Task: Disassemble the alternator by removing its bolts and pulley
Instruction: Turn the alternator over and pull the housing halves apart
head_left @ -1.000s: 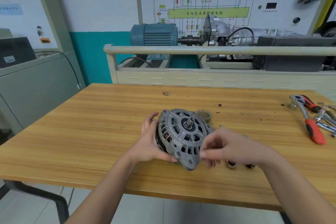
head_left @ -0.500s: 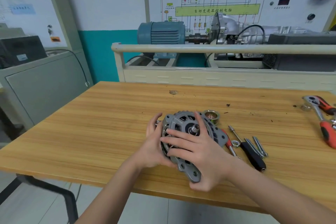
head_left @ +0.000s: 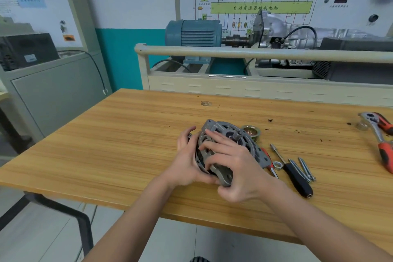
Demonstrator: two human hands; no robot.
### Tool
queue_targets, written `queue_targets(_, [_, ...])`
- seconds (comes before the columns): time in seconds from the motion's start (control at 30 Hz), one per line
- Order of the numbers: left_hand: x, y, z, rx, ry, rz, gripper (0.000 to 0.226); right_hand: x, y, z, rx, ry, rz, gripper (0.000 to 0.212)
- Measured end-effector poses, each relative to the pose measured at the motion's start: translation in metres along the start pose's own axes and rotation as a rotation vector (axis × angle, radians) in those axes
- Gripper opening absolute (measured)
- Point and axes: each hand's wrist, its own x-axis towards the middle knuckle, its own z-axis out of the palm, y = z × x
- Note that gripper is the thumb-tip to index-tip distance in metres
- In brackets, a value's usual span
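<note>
Far left, just a gray cabinet point(head_left: 53, 95) beside the wooden table point(head_left: 119, 144). Nothing to do with the job there.

Next, the left hand point(head_left: 188, 161), curled around the back edge of the alternator point(head_left: 225, 134) and holding it. Standing on its edge near the middle of the table, that alternator, tipped a bit, front face toward the camera. Bare shaft point(head_left: 237, 134) poking out of the middle of the face.

Then the right hand point(head_left: 236, 166), fingers bent over the front cover, thumb under the bottom ear, gripping it. Both hands close together, clamped on the same part from two sides. Looks like pulling the front cover away from the back half, though hard to tell if any gap there yet.

Just behind, touching or nearly so, a brass-colored pulley point(head_left: 252, 133) lying loose on the table. So pulley already off. Further right, a red screwdriver point(head_left: 269, 162) partly hidden under the alternator, a loose nut point(head_left: 277, 165), a black-handled driver point(head_left: 294, 173), and long bolts point(head_left: 304, 169) lying side by side. So bolts out too, it seems.

Far right, a ratchet with a red handle point(head_left: 380, 136), not in use.

Mostly done, by the look of it. Left to do: maybe only splitting the two halves apart.
</note>
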Motion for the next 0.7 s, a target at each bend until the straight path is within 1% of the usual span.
queue_targets(0.07, [0.002, -0.001, -0.001, 0.024, -0.011, -0.014, 0.125, 0.002, -0.002, -0.003, 0.007, -0.036, 0.038, 0.035])
queue_targets(0.13, [0.004, -0.002, -0.002, 0.044, -0.027, -0.02, 0.128, 0.0, -0.004, -0.01, 0.008, -0.14, 0.089, 0.038])
queue_targets(0.17, [0.004, -0.001, -0.002, 0.051, -0.032, -0.023, 0.129, -0.001, -0.005, -0.015, 0.04, -0.185, 0.119, 0.04])
queue_targets(0.2, [0.005, -0.001, -0.003, 0.054, -0.032, -0.03, 0.129, -0.002, -0.004, -0.023, 0.103, -0.179, 0.149, 0.041])
queue_targets(0.23, [0.005, -0.001, -0.003, 0.051, -0.031, -0.039, 0.131, -0.001, -0.003, -0.032, 0.188, -0.102, 0.186, 0.038])
queue_targets(0.27, [0.005, 0.0, -0.003, 0.042, -0.037, -0.047, 0.131, 0.001, 0.001, -0.041, 0.257, 0.03, 0.228, 0.032])
queue_targets(0.3, [0.005, 0.001, -0.004, 0.03, -0.047, -0.053, 0.131, 0.007, 0.008, -0.048, 0.275, 0.163, 0.289, 0.025])
queue_targets(0.33, [0.005, 0.002, -0.004, 0.018, -0.057, -0.057, 0.131, 0.015, 0.017, -0.054, 0.251, 0.237, 0.384, 0.021])
queue_targets(0.37, [0.004, 0.002, -0.005, 0.012, -0.062, -0.058, 0.13, 0.025, 0.027, -0.057, 0.213, 0.229, 0.495, 0.021])
queue_targets(0.4, [0.004, 0.001, -0.005, 0.01, -0.062, -0.052, 0.129, 0.036, 0.037, -0.058, 0.181, 0.147, 0.598, 0.024])
queue_targets(0.43, [0.003, 0.001, -0.005, 0.012, -0.059, -0.04, 0.128, 0.046, 0.046, -0.057, 0.167, 0.027, 0.679, 0.027])
queue_targets(0.5, [-0.001, -0.002, -0.004, 0.015, -0.051, -0.006, 0.128, 0.064, 0.06, -0.049, 0.189, -0.213, 0.775, 0.032])
queue_targets(0.53, [-0.003, -0.004, -0.003, 0.016, -0.044, 0.008, 0.129, 0.07, 0.063, -0.044, 0.208, -0.306, 0.805, 0.034])
queue_targets(0.57, [-0.004, -0.006, -0.002, 0.018, -0.035, 0.02, 0.131, 0.075, 0.064, -0.04, 0.227, -0.358, 0.82, 0.037])
queue_targets(0.6, [-0.006, -0.009, -0.002, 0.022, -0.026, 0.03, 0.132, 0.078, 0.064, -0.036, 0.241, -0.372, 0.822, 0.04])
queue_targets(0.7, [-0.01, -0.012, -0.002, 0.005, -0.02, 0.037, 0.129, 0.084, 0.062, -0.027, 0.261, -0.343, 0.733, 0.044])
